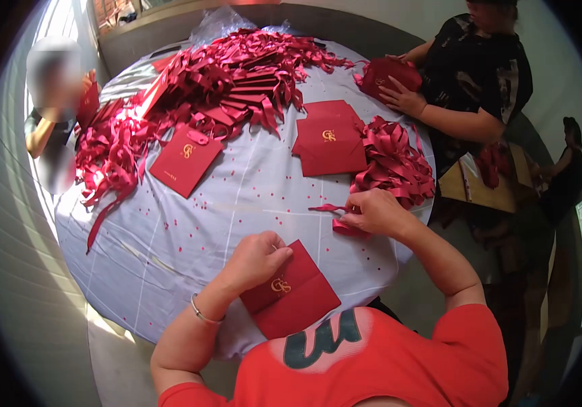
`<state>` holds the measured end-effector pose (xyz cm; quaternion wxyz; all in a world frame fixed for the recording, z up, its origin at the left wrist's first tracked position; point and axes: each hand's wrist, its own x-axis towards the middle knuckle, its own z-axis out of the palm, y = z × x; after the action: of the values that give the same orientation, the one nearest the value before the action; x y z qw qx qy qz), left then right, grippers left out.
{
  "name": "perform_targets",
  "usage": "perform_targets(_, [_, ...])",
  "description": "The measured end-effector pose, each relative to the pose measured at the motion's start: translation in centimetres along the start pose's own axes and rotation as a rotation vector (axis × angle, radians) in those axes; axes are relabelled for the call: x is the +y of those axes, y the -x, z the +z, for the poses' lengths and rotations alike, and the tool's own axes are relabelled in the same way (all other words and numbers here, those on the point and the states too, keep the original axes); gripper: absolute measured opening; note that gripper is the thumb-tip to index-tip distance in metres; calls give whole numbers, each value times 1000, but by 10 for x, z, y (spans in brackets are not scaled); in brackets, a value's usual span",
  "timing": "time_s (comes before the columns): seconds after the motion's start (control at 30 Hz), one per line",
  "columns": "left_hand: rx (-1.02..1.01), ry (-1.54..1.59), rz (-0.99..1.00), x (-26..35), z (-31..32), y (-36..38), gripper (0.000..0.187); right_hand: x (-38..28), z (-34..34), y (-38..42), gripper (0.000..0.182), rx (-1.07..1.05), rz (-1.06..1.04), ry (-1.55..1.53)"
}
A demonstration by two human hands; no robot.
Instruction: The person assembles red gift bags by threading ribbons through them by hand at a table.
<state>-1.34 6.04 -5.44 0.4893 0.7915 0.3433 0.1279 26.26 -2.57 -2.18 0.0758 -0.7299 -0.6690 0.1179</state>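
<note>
A red card folder with a gold emblem (291,292) lies at the table's near edge. My left hand (260,258) is closed on its upper left edge, thumb on top. To the right, my right hand (365,211) pinches a dark red ribbon (328,207), whose end sticks out to the left and whose loop hangs below the fingers. Just beyond that hand lies a heap of loose red ribbons (403,163). Left of the heap is a stack of red folders (330,138).
A single red folder (186,161) lies left of centre. Many ribboned folders (236,81) are piled at the back. Small red dots are scattered over the tablecloth (250,197). One person sits at the left; another at the right rests both hands on a red bundle (389,78).
</note>
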Motion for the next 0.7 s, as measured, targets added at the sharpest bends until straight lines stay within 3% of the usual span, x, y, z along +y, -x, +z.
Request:
perform_targets(0.07, [-23, 58, -15, -8, 1, -3, 23, -5, 9, 4, 29, 70, -18, 13])
perform_targets(0.13, [-54, 155, -44, -7, -1, -2, 22, -8, 15, 1, 30, 386, -242, 37])
perform_targets(0.17, [-51, 156, -49, -6, -2, -2, 22, -12, 17, -3, 25, 402, -265, 9])
perform_targets(0.47, [-95, 270, -60, -6, -8, -3, 20, -19, 46, -27, 12, 418, -358, -10])
perform_targets(0.57, [-171, 367, -116, -10, -10, -5, 20, -40, 29, -10, 7, 273, -188, -546])
perform_targets(0.67, [-306, 529, -185, -11, -13, -6, 19, -53, 25, 2, 7, 269, -272, -659])
perform_targets(0.7, [-307, 530, -193, -11, -14, -6, 19, -57, 27, 6, 8, 191, -199, -742])
